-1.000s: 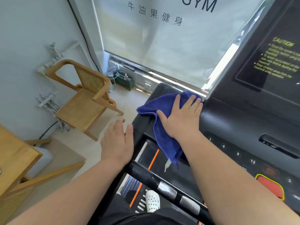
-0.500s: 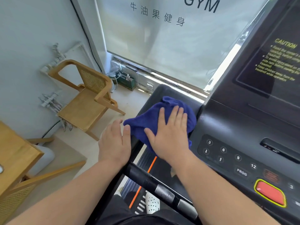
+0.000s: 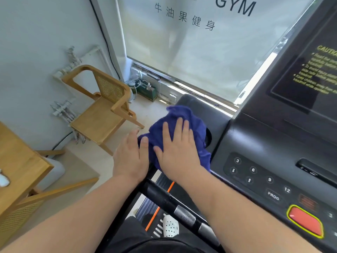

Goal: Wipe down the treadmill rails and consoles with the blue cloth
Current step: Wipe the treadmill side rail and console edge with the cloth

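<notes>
Cloth [image 3: 179, 112] slid leftward, right hand [image 3: 177, 152] pressing

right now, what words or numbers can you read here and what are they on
"GYM": window blind
"牛油果健身": same blind, below "GYM"
"CAUTION": yellow, on the console's dark warning panel; the lines under it are too blurred to read
"3", "6", "9", "12": console keypad
"PROG": same keypad
Red button: no text readable

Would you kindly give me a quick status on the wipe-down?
Right hand pressing blue cloth on treadmill console, left corner. Left hand open beside it. Nothing blocking.
</notes>
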